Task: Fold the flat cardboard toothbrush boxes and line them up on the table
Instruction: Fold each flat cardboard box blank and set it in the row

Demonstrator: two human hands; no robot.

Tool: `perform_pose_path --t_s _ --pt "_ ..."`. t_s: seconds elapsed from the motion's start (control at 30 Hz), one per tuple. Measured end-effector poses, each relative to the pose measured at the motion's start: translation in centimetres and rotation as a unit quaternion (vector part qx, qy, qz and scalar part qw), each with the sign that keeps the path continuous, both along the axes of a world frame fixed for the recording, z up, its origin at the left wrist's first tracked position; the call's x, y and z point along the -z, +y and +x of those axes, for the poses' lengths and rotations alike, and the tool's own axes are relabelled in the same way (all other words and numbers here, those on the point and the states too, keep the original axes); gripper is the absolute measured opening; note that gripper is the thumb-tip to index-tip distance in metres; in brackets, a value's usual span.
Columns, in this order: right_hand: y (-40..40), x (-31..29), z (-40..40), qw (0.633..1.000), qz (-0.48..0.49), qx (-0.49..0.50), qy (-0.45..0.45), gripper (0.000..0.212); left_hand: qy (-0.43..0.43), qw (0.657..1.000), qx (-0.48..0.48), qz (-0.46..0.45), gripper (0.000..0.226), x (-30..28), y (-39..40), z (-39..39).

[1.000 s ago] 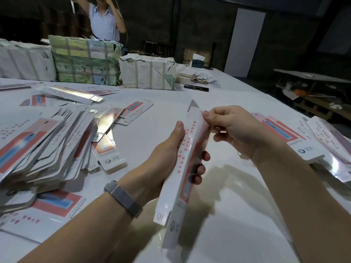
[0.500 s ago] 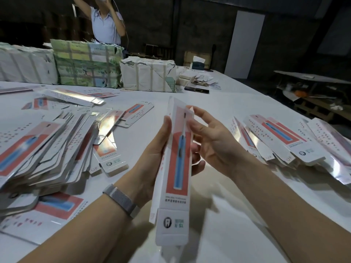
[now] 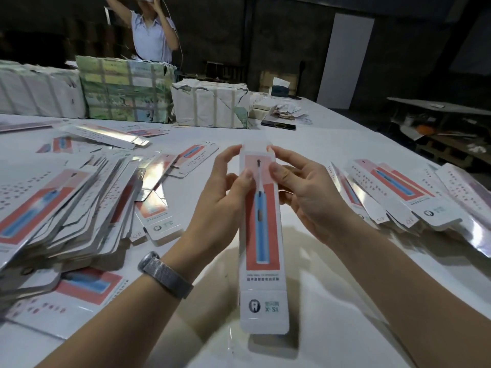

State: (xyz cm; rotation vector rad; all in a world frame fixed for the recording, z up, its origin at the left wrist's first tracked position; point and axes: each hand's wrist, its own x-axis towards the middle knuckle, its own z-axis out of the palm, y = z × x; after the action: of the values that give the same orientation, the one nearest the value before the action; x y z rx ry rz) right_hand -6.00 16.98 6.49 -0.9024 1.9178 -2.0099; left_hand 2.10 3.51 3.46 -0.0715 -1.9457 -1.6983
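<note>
Holding the box (image 3: pixel 263 235) upright above the table (image 3: pixel 332 301), we pinch its top end from both sides, left hand (image 3: pixel 225 192) and right hand (image 3: pixel 300 192) with thumbs on the printed front, between the stack (image 3: pixel 61 208) and the row (image 3: pixel 403 197).

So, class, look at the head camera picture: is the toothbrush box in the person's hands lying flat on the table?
No. Both the left hand and right hand pinch the toothbrush box near its top, holding it above the table.

Head camera, forward-down, close over table (image 3: pixel 332 144).
</note>
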Motion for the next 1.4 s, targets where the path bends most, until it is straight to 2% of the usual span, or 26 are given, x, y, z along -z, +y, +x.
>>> perform_pose_path --t_s 0.2,0.37,0.53,0.67,0.77,0.83,0.9,0.97,1.07,1.4 --pt "0.0 0.4 -0.3 1.0 0.021 -0.014 0.015 0.021 -0.003 0.999 0.013 0.038 0.021 0.2 0.3 0.0" --pt "-0.2 0.6 -0.3 1.0 0.008 -0.026 0.002 0.018 -0.016 0.999 0.02 0.048 0.02 0.1 0.4 0.1" --pt "-0.1 0.6 -0.5 0.998 -0.055 -0.039 0.014 0.017 -0.027 0.998 0.028 0.044 0.02 0.0 0.5 0.1" --pt "0.3 0.6 -0.8 0.996 -0.086 -0.033 0.02 0.038 -0.032 0.998 0.034 0.031 0.023 0.2 0.7 0.2" --pt "0.2 0.3 -0.8 0.997 -0.069 -0.032 0.015 0.021 -0.027 0.998 0.042 0.032 0.038 0.3 0.3 0.2" --pt "0.2 0.1 -0.8 0.998 -0.06 -0.024 0.006 0.008 -0.025 0.999 0.032 -0.007 0.037 0.3 0.2 0.1" --pt "0.1 0.1 -0.8 0.999 -0.052 -0.008 -0.005 0.023 -0.03 0.996 0.012 -0.082 0.031 0.4 0.1 -0.1" --pt "0.2 0.0 -1.0 0.999 -0.043 0.011 0.0 0.02 -0.038 0.991 0.011 -0.13 0.032 0.2 -0.1 -0.3" --pt "0.4 0.0 -1.1 1.0 -0.026 0.007 0.006 0.009 -0.04 0.989 0.023 -0.138 0.037 -0.2 -0.8 -0.4" --pt "0.6 -0.6 -0.9 0.998 -0.019 0.038 0.037 0.014 -0.03 0.987 0.051 -0.151 0.046 -0.2 -1.1 -0.2"
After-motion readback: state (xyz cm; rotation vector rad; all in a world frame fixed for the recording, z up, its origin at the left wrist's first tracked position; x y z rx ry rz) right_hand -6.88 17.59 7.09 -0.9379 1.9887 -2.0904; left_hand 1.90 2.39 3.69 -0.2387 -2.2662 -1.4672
